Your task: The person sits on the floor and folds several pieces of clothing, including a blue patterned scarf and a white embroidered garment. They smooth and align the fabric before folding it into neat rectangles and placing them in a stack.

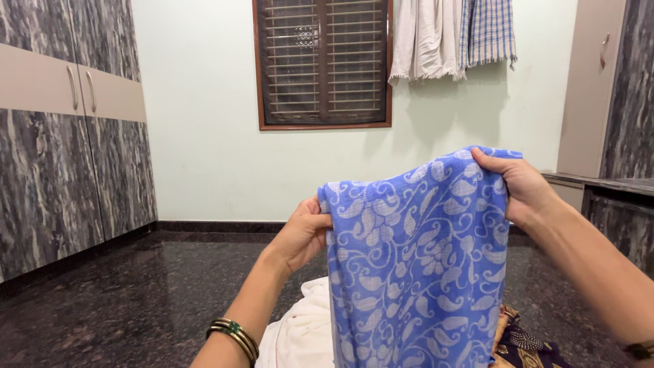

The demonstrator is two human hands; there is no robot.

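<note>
We hold blue paisley cloth [415, 266] aloft: left hand [303, 235], right hand [521, 187] pinching top corners, fabric hanging below over white cloth [300, 334].

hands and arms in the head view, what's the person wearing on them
Both forearms are bare, with no sleeves in view. The left wrist carries a stack of thin bangles, gold-coloured with a green one among them. At the right wrist, only the edge of a dark band shows at the picture's border. No rings can be made out on the fingers of the left hand or the right hand.
</note>
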